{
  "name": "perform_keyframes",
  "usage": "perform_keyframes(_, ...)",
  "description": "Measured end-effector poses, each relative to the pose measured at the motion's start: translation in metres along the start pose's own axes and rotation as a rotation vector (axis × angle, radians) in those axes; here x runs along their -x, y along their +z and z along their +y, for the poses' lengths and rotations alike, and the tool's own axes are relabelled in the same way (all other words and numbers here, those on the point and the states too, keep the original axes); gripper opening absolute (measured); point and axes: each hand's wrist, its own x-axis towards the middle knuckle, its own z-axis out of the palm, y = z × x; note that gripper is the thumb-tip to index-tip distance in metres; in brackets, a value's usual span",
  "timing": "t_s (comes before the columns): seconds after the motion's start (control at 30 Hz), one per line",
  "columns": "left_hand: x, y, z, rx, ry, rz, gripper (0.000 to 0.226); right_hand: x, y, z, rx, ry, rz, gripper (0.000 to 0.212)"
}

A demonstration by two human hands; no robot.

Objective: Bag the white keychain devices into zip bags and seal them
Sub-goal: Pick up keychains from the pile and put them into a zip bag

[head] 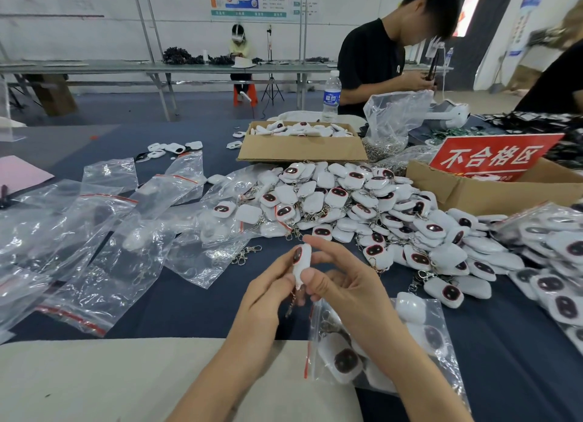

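Both hands hold one white keychain device upright near the table edge: the left hand pinches its lower end with curled fingers, the right hand presses a thumb to its side, forefinger stretched up. Under the right wrist lies a partly filled zip bag (whether sealed, I cannot tell). Filled bags sit at right; a big loose pile and many empty bags remain, so most work seems left
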Motion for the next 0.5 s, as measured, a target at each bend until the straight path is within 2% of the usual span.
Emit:
perform_keyframes(0.13,-0.007,-0.002,0.003,0.117,-0.032,0.03,0.041,0.0,0.0,0.003,0.055,0.001,0.032,0.037)
perform_keyframes(0.2,-0.01,-0.01,0.008,0.072,-0.062,0.059,0.04,0.0,-0.002,0.001,0.073,-0.015,0.054,0.037)
perform_keyframes(0.27,-0.01,-0.022,0.012,-0.12,-0.107,0.082,0.035,0.001,-0.009,-0.005,0.06,-0.054,0.097,0.036)
perform_keyframes(0.4,-0.007,-0.044,0.017,-0.49,-0.178,-0.044,0.042,0.001,-0.032,-0.016,0.046,-0.103,0.247,0.027)
perform_keyframes(0.5,-0.002,-0.043,0.02,-0.74,-0.106,-0.133,0.038,0.001,-0.05,-0.011,0.034,-0.041,0.387,0.022)
